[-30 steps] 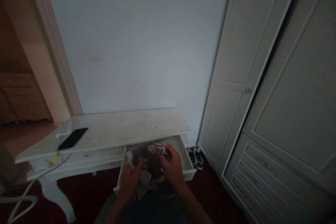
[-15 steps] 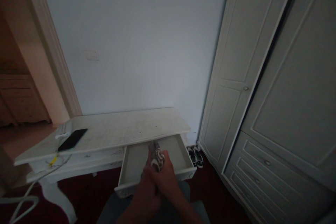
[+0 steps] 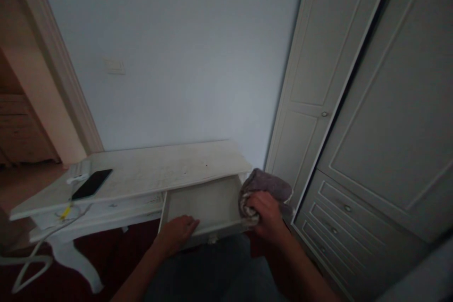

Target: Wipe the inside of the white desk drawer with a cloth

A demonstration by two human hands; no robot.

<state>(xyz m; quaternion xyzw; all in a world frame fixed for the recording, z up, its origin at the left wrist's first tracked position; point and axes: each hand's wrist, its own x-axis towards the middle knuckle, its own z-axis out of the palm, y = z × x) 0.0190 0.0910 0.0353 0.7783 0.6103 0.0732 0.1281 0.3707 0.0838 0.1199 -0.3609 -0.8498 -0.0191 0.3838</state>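
Note:
My right hand is closed round a rolled greyish-purple cloth. It holds the roll at the right side of a pulled-out white drawer, covering that front corner. A pale patterned layer shows at the cloth's near end. My left hand is at the drawer's front panel, toward its left end, with the fingers curled over the top edge. The inside of the drawer looks bare where it shows.
The drawer belongs to a worn white table against the wall. A phone, a white device and a white cable are at its left. A wardrobe stands at right. My legs are below the drawer.
Both hands were together on the cloth above the drawer. My right hand has carried it to the right, and my left hand has left it for the drawer front.

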